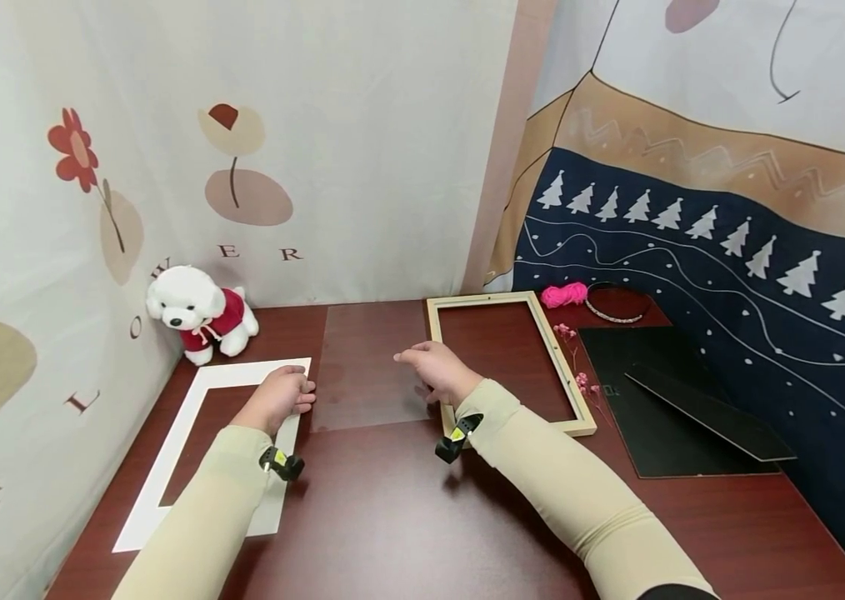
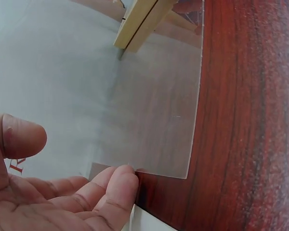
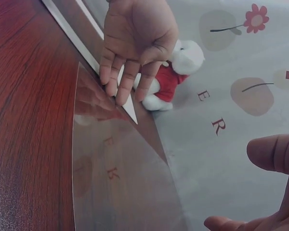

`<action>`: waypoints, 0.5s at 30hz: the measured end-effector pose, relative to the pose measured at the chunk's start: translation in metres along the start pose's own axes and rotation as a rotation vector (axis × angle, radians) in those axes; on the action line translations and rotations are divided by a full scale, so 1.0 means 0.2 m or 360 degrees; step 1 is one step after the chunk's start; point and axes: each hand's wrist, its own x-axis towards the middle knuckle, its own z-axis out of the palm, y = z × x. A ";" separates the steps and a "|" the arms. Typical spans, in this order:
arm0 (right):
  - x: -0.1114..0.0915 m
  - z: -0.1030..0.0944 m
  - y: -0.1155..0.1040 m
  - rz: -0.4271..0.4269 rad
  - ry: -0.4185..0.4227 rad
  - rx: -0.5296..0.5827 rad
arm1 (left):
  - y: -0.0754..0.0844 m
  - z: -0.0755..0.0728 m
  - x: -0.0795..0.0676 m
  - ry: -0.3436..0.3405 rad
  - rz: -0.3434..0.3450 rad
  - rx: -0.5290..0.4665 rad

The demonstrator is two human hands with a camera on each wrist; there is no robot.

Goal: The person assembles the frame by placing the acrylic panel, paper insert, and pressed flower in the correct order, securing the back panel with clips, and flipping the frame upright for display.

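A clear sheet (image 1: 362,350) lies flat on the dark red table, reflecting the wall. My left hand (image 1: 278,400) is at its left edge, over the right border of a white mat board (image 1: 269,510). In the left wrist view the fingertips (image 2: 123,180) are at the sheet's corner, with the thumb apart from them. Over the right part of the sheet hovers my right hand (image 1: 439,372), its thumb and fingers spread with nothing between them. Beside that hand is an empty light wooden frame (image 1: 478,299), its left side partly hidden by the hand and wrist.
A white plush dog (image 1: 201,308) in red sits at the back left. To the right lies a black backing board (image 1: 662,437) with a raised stand flap (image 1: 707,412). Pink yarn (image 1: 563,295), a thin hoop (image 1: 617,319) and pink dried flowers (image 1: 582,383) are near the frame.
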 end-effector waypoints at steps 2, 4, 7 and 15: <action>0.00 0.00 0.00 0.0002 -0.0004 0.0008 | 0.00 0.00 0.00 -0.0004 -0.0009 -0.0058; 0.00 0.00 0.00 -0.0001 -0.0013 0.0011 | 0.01 0.00 0.01 -0.0018 -0.0010 -0.0113; 0.00 -0.01 0.00 0.0002 -0.0031 0.0022 | 0.01 0.00 0.01 -0.0036 -0.0005 -0.0146; 0.01 -0.02 0.01 0.0008 -0.0065 0.0026 | 0.03 0.02 0.02 -0.0013 0.0005 -0.0056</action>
